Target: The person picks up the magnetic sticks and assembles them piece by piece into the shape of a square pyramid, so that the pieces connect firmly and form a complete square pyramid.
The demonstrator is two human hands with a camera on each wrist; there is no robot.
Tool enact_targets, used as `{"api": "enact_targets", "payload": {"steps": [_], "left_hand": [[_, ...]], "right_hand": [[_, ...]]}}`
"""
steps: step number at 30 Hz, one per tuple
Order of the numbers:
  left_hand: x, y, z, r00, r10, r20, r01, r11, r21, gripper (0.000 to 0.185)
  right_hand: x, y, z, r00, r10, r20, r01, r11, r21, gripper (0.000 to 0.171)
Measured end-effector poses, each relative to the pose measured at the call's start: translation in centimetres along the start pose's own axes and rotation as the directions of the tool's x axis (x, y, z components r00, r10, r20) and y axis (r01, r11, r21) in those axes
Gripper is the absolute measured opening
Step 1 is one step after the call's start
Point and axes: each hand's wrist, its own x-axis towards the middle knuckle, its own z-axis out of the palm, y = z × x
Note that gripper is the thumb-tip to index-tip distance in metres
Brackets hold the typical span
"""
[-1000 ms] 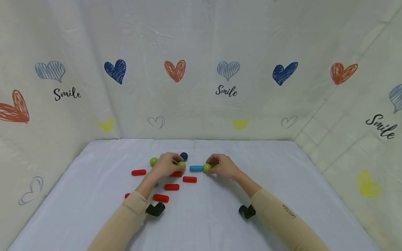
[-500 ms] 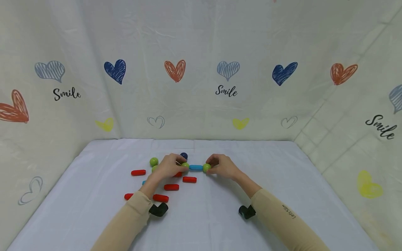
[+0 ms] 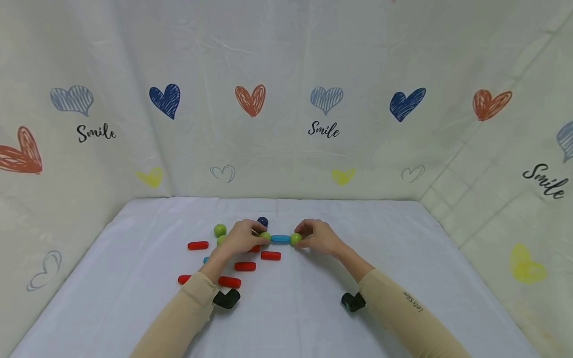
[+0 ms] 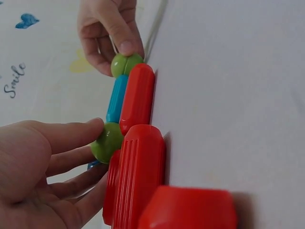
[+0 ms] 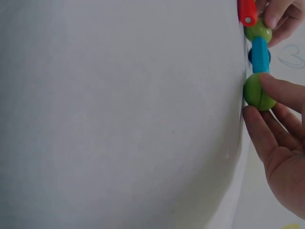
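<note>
Hands pinch green balls (image 3: 265,235) ending a blue rod (image 3: 280,238) on white tablecloth (image 3: 403,238), heart-print walls (image 3: 286,99).

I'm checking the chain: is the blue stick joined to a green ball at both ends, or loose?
Joined at both ends, it seems. The blue stick lies flat, touching the green ball in the left hand and another ball in the right hand.

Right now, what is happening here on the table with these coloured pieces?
A person is working with toy sticks and balls on a white tablecloth. The left hand pinches a green ball at one end of a blue stick; the right hand holds another green ball at the other end. The three pieces lie in one line, touching. Several red sticks, one more loose green ball and a dark blue ball lie around the left hand.
</note>
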Motion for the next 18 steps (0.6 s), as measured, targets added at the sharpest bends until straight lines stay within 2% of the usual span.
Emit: {"api": "enact_targets", "payload": {"steps": [12,18], "left_hand": [[-0.8,0.3,-0.4,0.999,-0.015,-0.05,0.015,1.0,0.003,0.034],[-1.4,0.8,-0.5,0.999,-0.002,-0.052,0.003,1.0,0.025,0.032]], "right_hand": [[-0.2,0.1,-0.3,1.0,-0.002,-0.007,0.002,1.0,-0.026,0.029],[-0.4,0.4,-0.7,1.0,0.001,-0.004,-0.001,1.0,-0.031,0.029]]}}
